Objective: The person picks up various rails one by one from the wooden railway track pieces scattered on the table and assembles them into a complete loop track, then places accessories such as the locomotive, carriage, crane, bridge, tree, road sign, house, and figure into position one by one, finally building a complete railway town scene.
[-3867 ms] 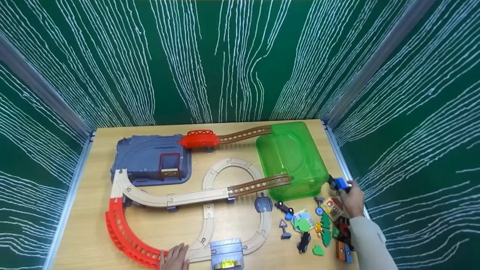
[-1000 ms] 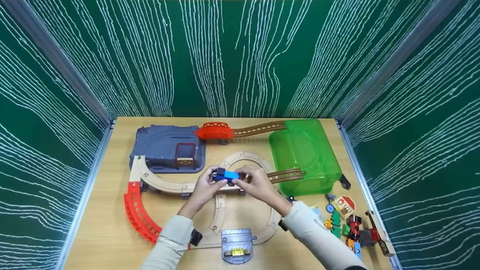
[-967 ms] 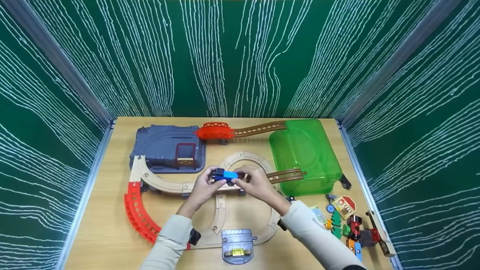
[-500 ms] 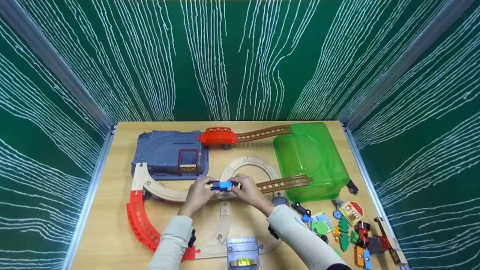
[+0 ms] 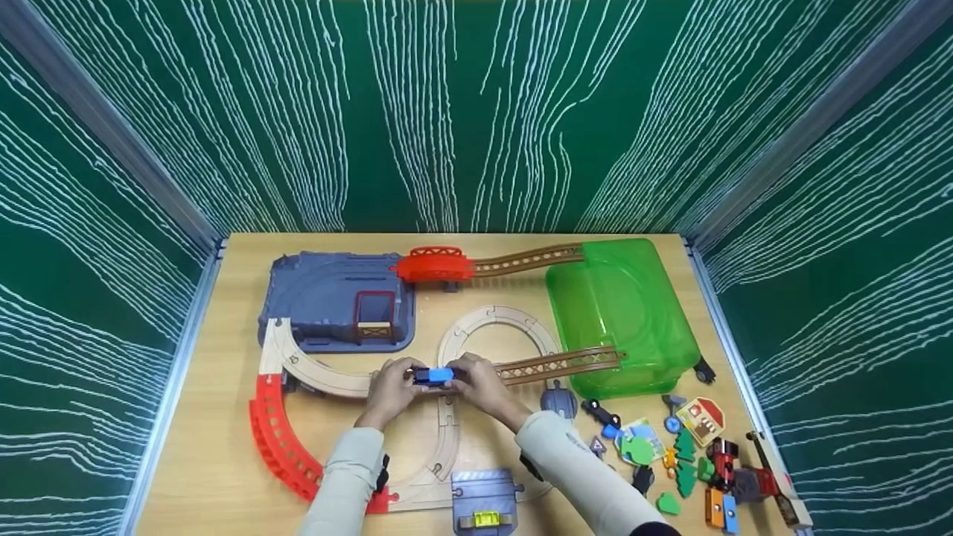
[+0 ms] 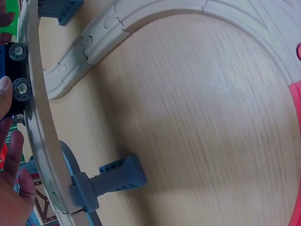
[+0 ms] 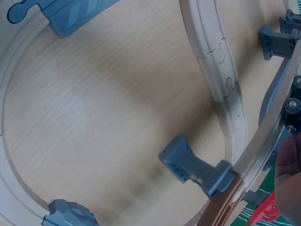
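Observation:
A blue and black toy train engine (image 5: 434, 376) is on or just against the raised wooden track (image 5: 335, 378) in the middle of the layout. My left hand (image 5: 391, 391) pinches its black end, while the right hand (image 5: 480, 383) holds the blue end by the fingertips. Seen from the left wrist, the engine's wheels (image 6: 19, 88) stand at the rail's edge, my thumb along its side. Only the wheels (image 7: 292, 104) and part of my right hand (image 7: 289, 174) show at the right wrist view's edge. Grey supports (image 6: 120, 175) carry the track.
A green translucent bin (image 5: 622, 320) stands at the back right, with brown ramps meeting it. The grey mountain base (image 5: 313, 305) sits back left, a red bridge (image 5: 435, 266) beside it. Trees (image 5: 685, 454), vehicles and blocks lie at the right. Red curved track (image 5: 279, 439) runs front left.
My right hand has brought the engine from beside the green bin to the raised track. The left hand left the front track and took hold too. Lately both hands lowered it slightly leftward.

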